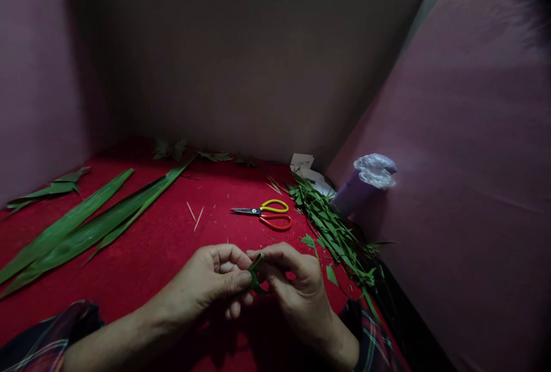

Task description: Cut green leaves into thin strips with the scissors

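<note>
Between my two hands is a narrow green leaf strip (257, 281), bent into a small loop. My left hand (217, 281) pinches it between thumb and forefinger, the other fingers curled beneath. My right hand (293, 286) grips the strip's other side, with thumb and fingertips closed near the loop's top. Its fingertips are partly hidden. Just beyond the hands lie scissors (262, 213) with one yellow and one red handle, blades pointing left. Two thin wooden sticks (198, 219) rest on the red cloth (163, 245) left of the scissors.
Long green leaves (92, 231) spread across the left side. A heap of cut leaf strips (338, 234) lies at the right, beside a purple roll wrapped in clear plastic (365, 182). White paper (302, 161) is at the back. Walls enclose the back and sides.
</note>
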Demonstrator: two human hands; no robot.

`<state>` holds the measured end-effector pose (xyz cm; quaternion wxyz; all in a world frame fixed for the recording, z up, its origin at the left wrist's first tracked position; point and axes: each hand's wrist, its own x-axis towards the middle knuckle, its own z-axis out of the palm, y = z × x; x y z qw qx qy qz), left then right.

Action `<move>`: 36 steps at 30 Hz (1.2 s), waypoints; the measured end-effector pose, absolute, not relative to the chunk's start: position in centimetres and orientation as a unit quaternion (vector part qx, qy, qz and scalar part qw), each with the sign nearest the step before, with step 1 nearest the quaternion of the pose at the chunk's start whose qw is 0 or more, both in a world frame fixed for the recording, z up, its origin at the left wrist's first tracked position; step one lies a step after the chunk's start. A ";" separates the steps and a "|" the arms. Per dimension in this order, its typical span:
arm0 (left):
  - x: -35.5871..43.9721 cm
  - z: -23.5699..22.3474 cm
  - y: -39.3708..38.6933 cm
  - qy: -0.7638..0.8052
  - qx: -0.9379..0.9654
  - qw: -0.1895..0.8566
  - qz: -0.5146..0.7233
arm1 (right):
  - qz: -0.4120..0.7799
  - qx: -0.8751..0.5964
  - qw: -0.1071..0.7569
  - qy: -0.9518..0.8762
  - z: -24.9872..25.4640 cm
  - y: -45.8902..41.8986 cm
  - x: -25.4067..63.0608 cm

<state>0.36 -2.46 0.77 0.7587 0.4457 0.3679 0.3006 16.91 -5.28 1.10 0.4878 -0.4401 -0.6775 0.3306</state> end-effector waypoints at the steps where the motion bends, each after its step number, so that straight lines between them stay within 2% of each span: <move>1: 0.3 0.9 -2.5 0.370 0.451 0.757 0.295 | 0.330 -0.439 0.491 -0.676 1.1 -5.3 16.9; 10: -0.1 0.4 -2.0 0.336 0.463 0.778 0.258 | 0.245 -0.420 0.517 -0.704 1.2 -5.0 17.2; 28: -0.2 1.0 -2.1 0.344 0.485 0.763 0.253 | 0.106 -0.435 0.508 -0.736 1.6 -4.6 18.3; 31: -0.3 1.6 -2.4 0.351 0.566 0.692 0.278 | 0.121 -0.430 0.489 -0.749 1.9 -4.8 18.4; 34: -0.7 2.4 -2.6 0.341 0.722 0.513 0.315 | 0.157 -0.444 0.473 -0.745 2.2 -4.9 18.6; 36: -1.0 2.7 -2.6 0.303 0.809 0.384 0.326 | 0.141 -0.462 0.483 -0.730 2.5 -4.9 18.8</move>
